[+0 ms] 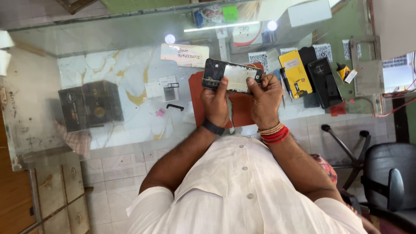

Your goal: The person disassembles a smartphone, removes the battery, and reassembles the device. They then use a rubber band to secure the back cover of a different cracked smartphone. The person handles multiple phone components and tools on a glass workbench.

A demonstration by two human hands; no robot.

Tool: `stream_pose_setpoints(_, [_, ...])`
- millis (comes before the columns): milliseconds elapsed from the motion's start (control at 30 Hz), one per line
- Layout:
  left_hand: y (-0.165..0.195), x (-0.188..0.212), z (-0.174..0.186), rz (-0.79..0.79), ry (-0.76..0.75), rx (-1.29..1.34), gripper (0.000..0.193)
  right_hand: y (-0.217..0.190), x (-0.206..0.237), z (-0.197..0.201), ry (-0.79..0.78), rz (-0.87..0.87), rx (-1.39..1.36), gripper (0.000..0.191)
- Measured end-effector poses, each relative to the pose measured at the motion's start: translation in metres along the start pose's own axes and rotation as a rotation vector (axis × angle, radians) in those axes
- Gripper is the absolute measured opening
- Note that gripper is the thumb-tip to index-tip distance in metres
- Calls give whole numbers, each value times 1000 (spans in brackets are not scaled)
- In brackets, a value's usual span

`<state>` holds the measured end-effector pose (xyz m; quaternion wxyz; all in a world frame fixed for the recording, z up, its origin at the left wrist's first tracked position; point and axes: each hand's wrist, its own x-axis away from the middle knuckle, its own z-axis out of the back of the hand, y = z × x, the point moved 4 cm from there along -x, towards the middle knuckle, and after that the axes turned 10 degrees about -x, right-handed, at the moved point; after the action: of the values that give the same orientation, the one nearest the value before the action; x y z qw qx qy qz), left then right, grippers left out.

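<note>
Grasping an opened phone (232, 76) between them, left hand (215, 102) and right hand (265, 100) grip its ends.

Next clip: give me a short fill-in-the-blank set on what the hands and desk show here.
1. Both the left hand and the right hand hold an opened ____.
2. The mat under the hands is ____ in colour.
3. The flat battery right of the hands is ____.
4. The dark box lies on the ____ side of the glass desk.

Missing words: phone; red; yellow; left
</note>
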<state>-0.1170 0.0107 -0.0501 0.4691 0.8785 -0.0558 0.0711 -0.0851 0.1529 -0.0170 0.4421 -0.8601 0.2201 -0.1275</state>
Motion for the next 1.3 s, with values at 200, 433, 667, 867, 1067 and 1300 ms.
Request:
stream_pose_setpoints(200, [19,-26,2,-169,61,20,15,-11,11,-14,-75,-63,-190,17])
stream_pose_setpoints(433, [29,-34,13,-78,38,98,11,-32,26,-2,-291,43,-235,17])
stream_pose_setpoints(667, [13,-33,8,15,-67,163,12,-28,26,9,-285,219,-57,21])
stream_pose_setpoints(867, [13,-25,5,-219,-78,45,11,-14,27,18,39,5,-197,14])
stream_pose_setpoints(1067, [18,-13,5,-371,-118,-305,10,2,26,36,206,-370,-237,16])
stream_pose_setpoints(1300, [35,-8,-2,-481,-301,-528,13,5,26,41,148,-417,-254,19])
